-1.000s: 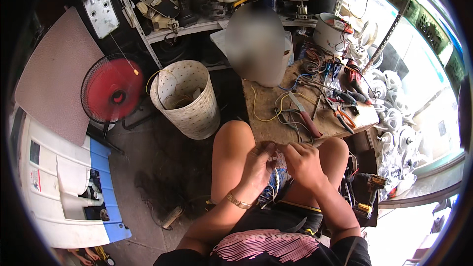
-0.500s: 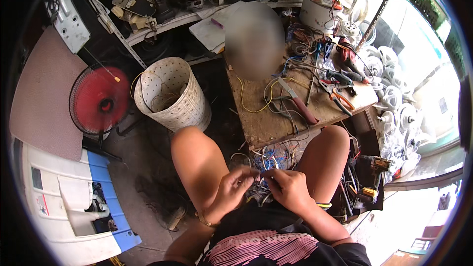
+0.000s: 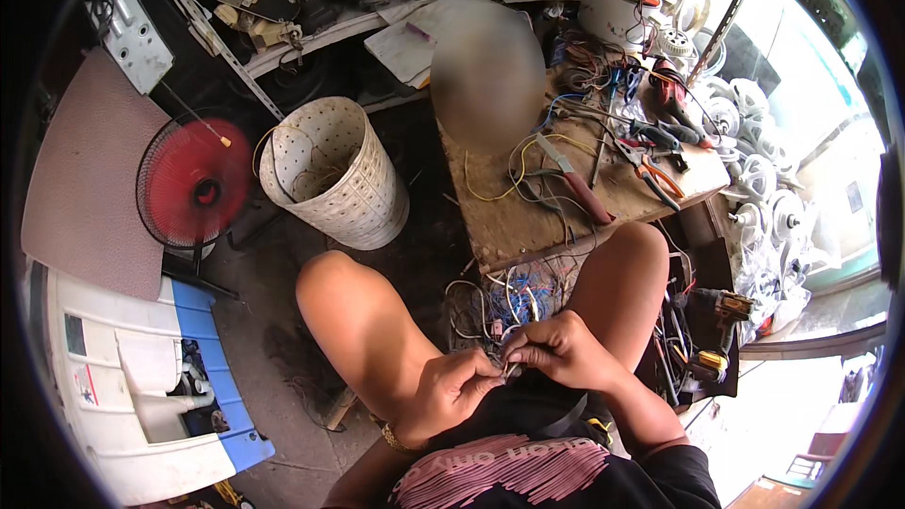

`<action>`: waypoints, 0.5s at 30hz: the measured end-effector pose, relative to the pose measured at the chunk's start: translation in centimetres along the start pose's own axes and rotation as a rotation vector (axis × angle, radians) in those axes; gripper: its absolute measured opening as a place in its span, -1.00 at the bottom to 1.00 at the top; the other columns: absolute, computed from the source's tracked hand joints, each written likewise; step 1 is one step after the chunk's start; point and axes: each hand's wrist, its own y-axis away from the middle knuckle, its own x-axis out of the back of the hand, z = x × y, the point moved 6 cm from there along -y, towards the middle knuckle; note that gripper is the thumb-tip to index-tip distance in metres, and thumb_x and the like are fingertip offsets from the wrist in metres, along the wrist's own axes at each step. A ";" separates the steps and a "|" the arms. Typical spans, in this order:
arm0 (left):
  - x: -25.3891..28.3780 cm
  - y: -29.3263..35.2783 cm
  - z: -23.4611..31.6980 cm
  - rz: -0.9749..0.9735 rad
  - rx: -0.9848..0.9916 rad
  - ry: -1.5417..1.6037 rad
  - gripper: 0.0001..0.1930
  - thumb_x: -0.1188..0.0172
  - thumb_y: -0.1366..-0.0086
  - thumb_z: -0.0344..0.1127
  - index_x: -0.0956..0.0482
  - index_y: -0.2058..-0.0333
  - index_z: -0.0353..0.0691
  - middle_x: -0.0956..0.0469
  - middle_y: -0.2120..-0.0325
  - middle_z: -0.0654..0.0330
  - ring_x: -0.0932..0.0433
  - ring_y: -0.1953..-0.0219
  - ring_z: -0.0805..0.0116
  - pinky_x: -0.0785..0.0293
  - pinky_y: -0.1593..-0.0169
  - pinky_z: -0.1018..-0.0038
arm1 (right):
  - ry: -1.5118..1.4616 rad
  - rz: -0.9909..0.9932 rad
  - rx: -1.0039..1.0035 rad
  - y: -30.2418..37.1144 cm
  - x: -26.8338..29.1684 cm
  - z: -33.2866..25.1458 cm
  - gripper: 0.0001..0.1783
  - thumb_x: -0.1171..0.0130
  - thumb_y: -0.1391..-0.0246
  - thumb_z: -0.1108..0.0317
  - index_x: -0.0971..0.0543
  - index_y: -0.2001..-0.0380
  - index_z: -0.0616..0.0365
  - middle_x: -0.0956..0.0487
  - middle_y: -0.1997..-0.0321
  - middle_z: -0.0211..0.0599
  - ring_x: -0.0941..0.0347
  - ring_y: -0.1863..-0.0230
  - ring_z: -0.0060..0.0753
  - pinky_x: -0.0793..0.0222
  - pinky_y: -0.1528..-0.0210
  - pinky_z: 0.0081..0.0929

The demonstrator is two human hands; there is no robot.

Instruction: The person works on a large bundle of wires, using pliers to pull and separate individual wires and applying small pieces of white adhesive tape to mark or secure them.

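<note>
Over my lap, my left hand [image 3: 459, 386] and my right hand [image 3: 558, 351] are closed in pinches, with the fingertips nearly meeting. A thin, pale, wire-like strand [image 3: 510, 368] shows between them; its ends are hidden by the fingers. Just beyond my hands, between my knees, lies a tangle of blue, white and grey wires [image 3: 528, 294]. On the low wooden table [image 3: 500, 226] ahead rest a knife with a red-brown handle [image 3: 586, 198], pliers with orange and dark grips [image 3: 650, 170] and a loose yellow wire [image 3: 485, 196].
A white perforated bin [image 3: 363, 193] holding some wire stands ahead left, beside a red fan [image 3: 203, 184]. A yellow-and-black cordless drill [image 3: 721, 316] lies right of my knee. White fan motor parts [image 3: 754, 174] are piled at the far right. A blurred oval covers the table's back.
Both hands have come slightly lower and stay close together, still pinching. My left knee has swung outward to the left. The view has shifted a little.
</note>
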 end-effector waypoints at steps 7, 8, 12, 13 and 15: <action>-0.5 1.9 -1.7 0.193 0.276 0.113 -0.93 -0.15 -0.29 -0.48 -0.48 0.37 -0.34 -0.44 0.59 0.35 -0.39 0.49 0.68 -0.31 0.42 0.67 | -0.067 -0.019 -0.062 -0.4 2.6 -1.6 -0.90 -0.16 -0.11 0.50 -0.59 0.34 0.33 -0.60 0.44 -0.28 -0.51 0.36 -0.52 -0.40 0.27 -0.52; -0.5 2.2 -1.6 0.243 0.254 0.137 -0.94 -0.16 -0.29 -0.48 -0.49 0.36 -0.33 -0.45 0.59 0.38 -0.37 0.49 0.69 -0.29 0.42 0.70 | -0.085 -0.040 -0.092 -0.4 2.9 -1.9 -0.90 -0.15 -0.12 0.50 -0.58 0.33 0.33 -0.60 0.43 -0.29 -0.50 0.34 -0.53 -0.40 0.25 -0.53; 2.4 0.3 2.8 0.305 -0.003 -0.017 -0.91 -0.13 -0.29 -0.43 -0.49 0.25 -0.28 -0.49 0.33 0.25 -0.40 0.37 0.62 -0.36 0.28 0.65 | -0.122 0.056 0.046 -0.7 4.7 -4.7 -0.88 -0.15 -0.15 0.47 -0.57 0.32 0.34 -0.60 0.36 -0.33 -0.46 0.29 -0.61 -0.37 0.18 -0.58; 5.0 0.6 5.3 0.426 -0.166 -0.080 -0.91 -0.13 -0.21 -0.57 -0.52 0.29 -0.31 -0.52 0.26 0.14 -0.46 0.14 0.43 -0.40 0.10 0.54 | -0.150 0.063 0.027 -0.5 5.3 -5.4 -0.87 -0.15 -0.16 0.45 -0.57 0.33 0.34 -0.60 0.36 -0.33 -0.45 0.29 -0.61 -0.36 0.18 -0.58; 10.4 2.2 8.3 0.752 -0.245 -0.379 -0.83 -0.03 -0.34 -0.33 -0.48 0.21 -0.30 -0.53 0.25 0.17 -0.49 0.18 0.41 -0.39 0.06 0.47 | -0.178 0.071 0.017 0.2 6.0 -5.8 -0.85 -0.15 -0.16 0.43 -0.57 0.33 0.33 -0.60 0.36 -0.34 -0.45 0.29 -0.62 -0.36 0.18 -0.58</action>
